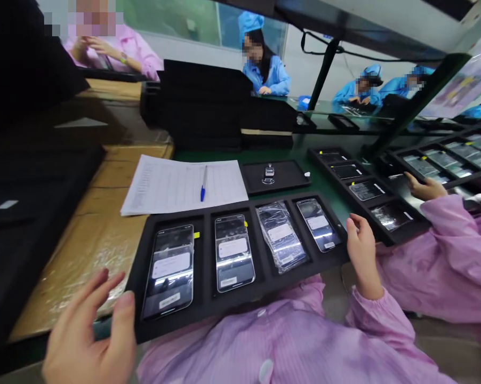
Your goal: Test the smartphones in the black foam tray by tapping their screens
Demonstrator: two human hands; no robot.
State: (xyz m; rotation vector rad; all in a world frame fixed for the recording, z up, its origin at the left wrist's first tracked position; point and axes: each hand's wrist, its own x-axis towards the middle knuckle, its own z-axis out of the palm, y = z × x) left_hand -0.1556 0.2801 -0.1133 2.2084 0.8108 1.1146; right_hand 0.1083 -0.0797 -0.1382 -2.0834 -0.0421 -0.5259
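Observation:
A black foam tray (204, 298) with several phones lies in front of me, each phone in its own slot. The leftmost phone (170, 266) and the phone beside it (233, 253) carry yellow tabs. Third along, a phone in clear film (281, 237) sits a little askew. The rightmost phone (317, 224) is smaller in view. My left hand (90, 330) is open at the tray's left end, thumb and fingers spread, holding nothing. At the right end is my right hand (361, 250), fingers apart and slightly bent; whether it touches the rim I cannot tell.
Behind the tray lie printed sheets (164, 184) with a blue pen (203, 186), and a small black tray (252, 178). A co-worker's hand (424, 186) is by more phone trays (368, 213) at right. Cardboard (84, 234) and black trays (36, 224) flank the left.

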